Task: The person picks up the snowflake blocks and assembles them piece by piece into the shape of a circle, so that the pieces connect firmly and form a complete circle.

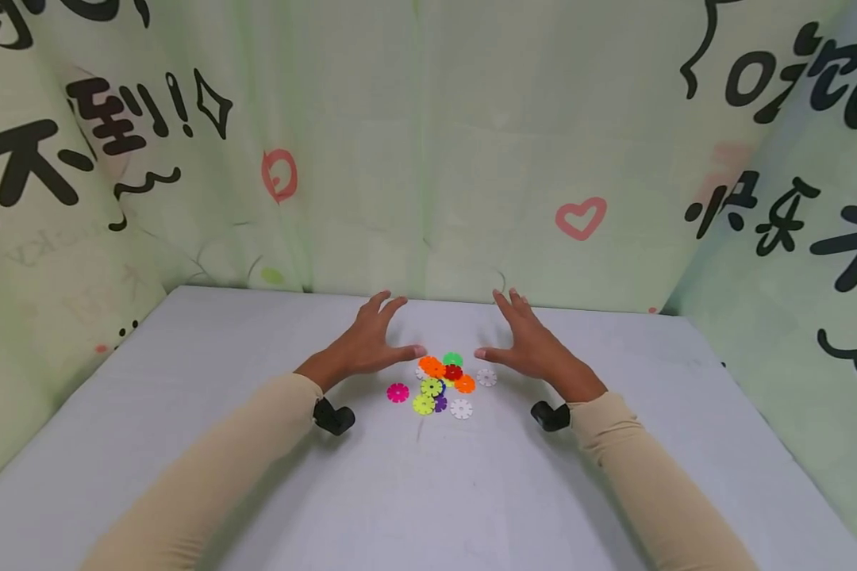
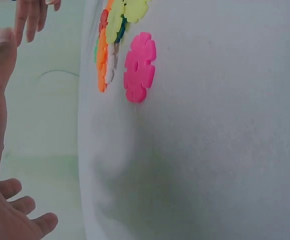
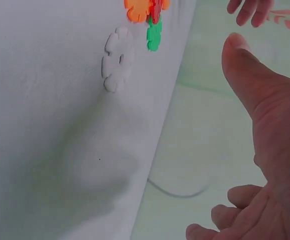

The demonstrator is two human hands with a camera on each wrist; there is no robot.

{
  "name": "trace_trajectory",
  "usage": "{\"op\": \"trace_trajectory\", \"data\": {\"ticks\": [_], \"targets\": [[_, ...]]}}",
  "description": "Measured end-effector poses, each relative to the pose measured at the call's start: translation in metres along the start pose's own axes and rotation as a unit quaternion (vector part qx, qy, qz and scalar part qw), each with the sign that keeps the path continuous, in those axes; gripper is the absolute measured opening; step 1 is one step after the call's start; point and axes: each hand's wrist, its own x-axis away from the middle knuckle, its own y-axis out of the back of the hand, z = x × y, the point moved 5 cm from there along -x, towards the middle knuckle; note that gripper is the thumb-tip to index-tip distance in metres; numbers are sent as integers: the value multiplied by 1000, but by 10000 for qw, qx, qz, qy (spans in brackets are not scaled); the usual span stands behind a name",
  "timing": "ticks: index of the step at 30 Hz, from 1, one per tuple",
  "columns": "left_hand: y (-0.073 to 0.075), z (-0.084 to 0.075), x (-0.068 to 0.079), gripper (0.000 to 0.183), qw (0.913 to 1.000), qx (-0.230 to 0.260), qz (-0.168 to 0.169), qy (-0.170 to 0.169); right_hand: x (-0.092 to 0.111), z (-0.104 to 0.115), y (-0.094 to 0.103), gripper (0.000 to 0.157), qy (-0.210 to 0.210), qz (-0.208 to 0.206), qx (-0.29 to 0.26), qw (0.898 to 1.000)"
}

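Observation:
A small heap of colourful notched plastic discs, snowflake-shaped building pieces, lies on the white table. Around it are a pink disc (image 1: 397,392), a green disc (image 1: 453,360), a red disc (image 1: 453,372), an orange disc (image 1: 465,384), a yellow disc (image 1: 424,404), a purple disc (image 1: 440,404) and a white disc (image 1: 461,408). My left hand (image 1: 367,341) hovers left of the heap, fingers spread and thumb pointing inward. Mirroring it on the right, my right hand (image 1: 536,349) hovers near another white disc (image 3: 118,60). Neither hand holds anything.
The white table (image 1: 428,500) stretches out on both sides of the heap. Behind and beside it hangs a pale green curtain (image 1: 428,159) with black writing and red drawings. Each wrist wears a black camera mount (image 1: 334,416).

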Motion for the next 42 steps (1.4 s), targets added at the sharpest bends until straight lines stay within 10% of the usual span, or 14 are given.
{"op": "trace_trajectory", "data": {"ticks": [19,42], "targets": [[-5,-3,-9,50,9926,1207,21,120,1,5,-17,72,266,190,-468,9984],[-44,-19,-15,26,9886,1360,490,414,-3,19,-35,31,624,674,-980,9909]]}}
